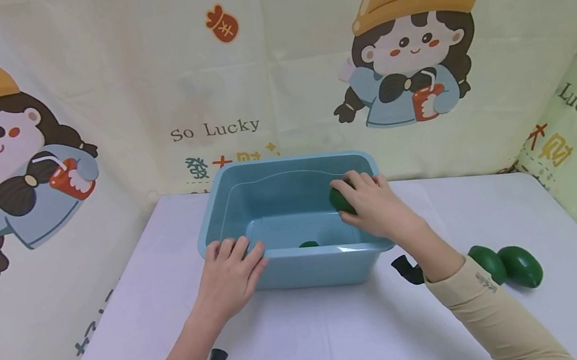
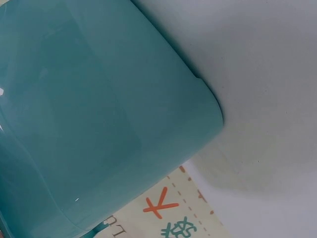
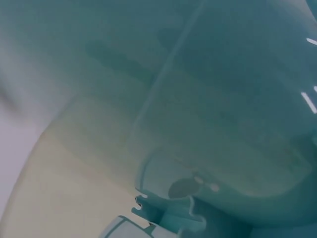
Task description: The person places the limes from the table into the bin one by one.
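A light blue plastic tub (image 1: 310, 269) stands on the white table, its inside facing me. My left hand (image 1: 229, 278) grips the front left of its rim, fingers bent over the edge. Over the right side of the tub, my right hand (image 1: 370, 203) holds a dark green, smooth, avocado-shaped fruit (image 1: 340, 200), partly covered by the fingers. Another green fruit (image 1: 308, 244) lies inside the tub, mostly hidden behind the front wall. Blue tub wall (image 2: 114, 99) fills much of the left wrist view, and the tub (image 3: 223, 99) also fills the right wrist view; neither shows a hand.
Two more dark green fruits (image 1: 521, 266) lie side by side on the table (image 1: 317, 342), right of my right forearm, which partly covers one. Behind the tub and along both sides hangs a printed cloth (image 1: 297, 62). A black strap end (image 1: 407, 270) shows by each wrist.
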{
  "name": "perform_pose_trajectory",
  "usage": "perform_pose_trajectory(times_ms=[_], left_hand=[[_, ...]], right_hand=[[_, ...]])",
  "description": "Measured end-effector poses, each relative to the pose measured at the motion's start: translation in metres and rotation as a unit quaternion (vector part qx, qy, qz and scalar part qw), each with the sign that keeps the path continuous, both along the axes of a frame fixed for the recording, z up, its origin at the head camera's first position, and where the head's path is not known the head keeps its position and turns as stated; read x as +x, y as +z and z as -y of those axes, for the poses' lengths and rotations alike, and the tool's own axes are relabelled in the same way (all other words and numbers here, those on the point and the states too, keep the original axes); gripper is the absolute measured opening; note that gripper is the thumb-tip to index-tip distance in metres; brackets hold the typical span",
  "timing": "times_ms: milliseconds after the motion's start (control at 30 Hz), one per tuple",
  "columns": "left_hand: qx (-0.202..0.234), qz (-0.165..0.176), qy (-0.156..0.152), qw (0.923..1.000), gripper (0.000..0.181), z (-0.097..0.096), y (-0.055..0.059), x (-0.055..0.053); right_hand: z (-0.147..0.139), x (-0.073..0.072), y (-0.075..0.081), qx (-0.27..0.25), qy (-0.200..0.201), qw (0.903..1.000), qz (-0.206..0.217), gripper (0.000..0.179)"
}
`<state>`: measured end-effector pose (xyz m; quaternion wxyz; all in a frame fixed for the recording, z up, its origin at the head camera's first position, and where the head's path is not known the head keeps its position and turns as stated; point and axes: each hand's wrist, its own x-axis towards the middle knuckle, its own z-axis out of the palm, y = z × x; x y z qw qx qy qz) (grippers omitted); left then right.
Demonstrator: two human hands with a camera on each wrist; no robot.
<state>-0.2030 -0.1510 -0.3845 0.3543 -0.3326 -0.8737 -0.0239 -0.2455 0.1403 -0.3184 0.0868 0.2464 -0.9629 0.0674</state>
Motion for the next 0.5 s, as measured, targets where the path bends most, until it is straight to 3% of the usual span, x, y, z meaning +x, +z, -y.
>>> perform_pose_trajectory(times_ms=[500], left_hand=[[-0.005,-0.001,0.005,1.0000,0.046,-0.0013,0.0022,0.0017]], right_hand=[[0.0053,-0.0007,-0.0051,0.008,0.007,0.9999,0.005,0.051]])
